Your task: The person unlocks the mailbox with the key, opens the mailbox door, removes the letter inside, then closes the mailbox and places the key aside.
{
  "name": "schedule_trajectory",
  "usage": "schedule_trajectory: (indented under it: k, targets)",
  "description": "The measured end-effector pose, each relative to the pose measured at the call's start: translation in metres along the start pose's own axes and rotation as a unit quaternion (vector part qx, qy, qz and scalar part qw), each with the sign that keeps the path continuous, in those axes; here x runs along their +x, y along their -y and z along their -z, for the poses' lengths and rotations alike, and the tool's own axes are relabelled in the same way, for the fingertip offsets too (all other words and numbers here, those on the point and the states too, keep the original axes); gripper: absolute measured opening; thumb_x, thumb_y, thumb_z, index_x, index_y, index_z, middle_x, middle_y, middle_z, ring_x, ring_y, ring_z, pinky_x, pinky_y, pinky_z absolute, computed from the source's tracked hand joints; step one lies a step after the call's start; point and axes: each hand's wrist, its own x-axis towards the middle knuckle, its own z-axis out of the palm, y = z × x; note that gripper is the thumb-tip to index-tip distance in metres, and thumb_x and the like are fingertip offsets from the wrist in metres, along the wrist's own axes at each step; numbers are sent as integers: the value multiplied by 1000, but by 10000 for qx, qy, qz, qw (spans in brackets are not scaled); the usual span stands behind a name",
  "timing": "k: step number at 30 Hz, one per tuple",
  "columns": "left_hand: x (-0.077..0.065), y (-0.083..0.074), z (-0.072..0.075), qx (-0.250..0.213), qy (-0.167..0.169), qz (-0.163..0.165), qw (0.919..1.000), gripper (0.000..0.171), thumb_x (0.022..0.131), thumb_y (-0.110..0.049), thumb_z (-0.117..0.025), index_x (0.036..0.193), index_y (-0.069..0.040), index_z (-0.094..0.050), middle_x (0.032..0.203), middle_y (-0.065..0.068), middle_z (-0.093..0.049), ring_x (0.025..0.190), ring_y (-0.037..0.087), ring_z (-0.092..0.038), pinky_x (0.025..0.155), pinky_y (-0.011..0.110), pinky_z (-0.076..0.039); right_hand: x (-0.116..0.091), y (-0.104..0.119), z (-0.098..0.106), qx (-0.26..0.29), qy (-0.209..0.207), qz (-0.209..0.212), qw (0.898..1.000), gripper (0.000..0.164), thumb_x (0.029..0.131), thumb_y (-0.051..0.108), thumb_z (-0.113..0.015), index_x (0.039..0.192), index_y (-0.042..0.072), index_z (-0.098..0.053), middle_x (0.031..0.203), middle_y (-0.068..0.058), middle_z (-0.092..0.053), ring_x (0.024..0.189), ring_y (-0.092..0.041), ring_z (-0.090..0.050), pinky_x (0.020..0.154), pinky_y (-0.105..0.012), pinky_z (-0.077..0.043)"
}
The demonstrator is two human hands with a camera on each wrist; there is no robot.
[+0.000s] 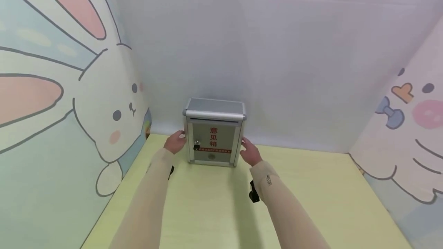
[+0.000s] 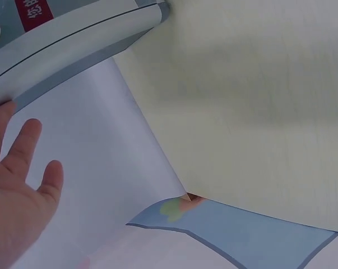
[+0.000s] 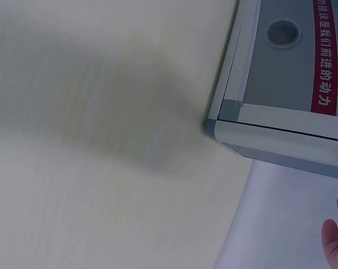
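Note:
A grey metal suggestion box (image 1: 214, 130) with silver edges and red lettering stands upright at the back of the table. Its front door has a lock with a key (image 1: 196, 146) and a dark tag hanging there. At the box's left side is my left hand (image 1: 175, 142), fingers spread and relaxed. In the left wrist view a fingertip (image 2: 8, 107) of it meets the box's edge. My right hand (image 1: 250, 152) is at the opposite side, its fingertips by the side wall. In the right wrist view only part of that hand (image 3: 337, 244) shows, fingers extended below the box.
The pale yellow table (image 1: 207, 203) runs up to a white back curtain (image 1: 294, 68). A rabbit-print panel (image 1: 100, 118) borders it on the left, and another cartoon panel (image 1: 415, 145) on the right. A black strap piece (image 1: 254, 193) hangs at the right wrist.

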Motion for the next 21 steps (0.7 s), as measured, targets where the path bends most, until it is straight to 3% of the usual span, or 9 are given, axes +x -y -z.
schedule_trajectory:
  k: [3,9,14,21]
  targets:
    - [-4,-4,-1,147,-1,-55,9999,43,98,-22,-46,131,6,-50,129,25,-55,121,41,-50,100,50,-39,-5,-4,10,-54,132,19,9999,60,86,-6,-45,144,-9,-30,139,-25,-46,131,-42,-38,97,-47,-40]
    - [-2,-26,4,478,30,-436,9979,38,94,-19,-50,119,9,-56,120,27,-60,110,41,-57,95,50,-43,-10,0,36,-224,-20,178,9996,51,86,-5,-45,137,-11,-40,132,-28,-51,124,-42,-47,103,-50,-36]
    - [-8,-34,1,626,360,-450,9964,32,94,-17,-52,115,7,-58,121,25,-61,110,39,-58,93,49,-45,-20,-4,47,-426,132,-6,9990,45,91,1,-48,134,-10,-44,127,-26,-56,119,-40,-53,100,-49,-40]
    - [-24,-43,-12,544,497,-526,9959,23,92,-14,-59,104,6,-61,116,25,-63,104,38,-61,89,47,-48,-37,-15,54,-206,-205,-313,9991,38,93,17,-57,120,-10,-56,119,-25,-62,108,-38,-60,91,-48,-47]
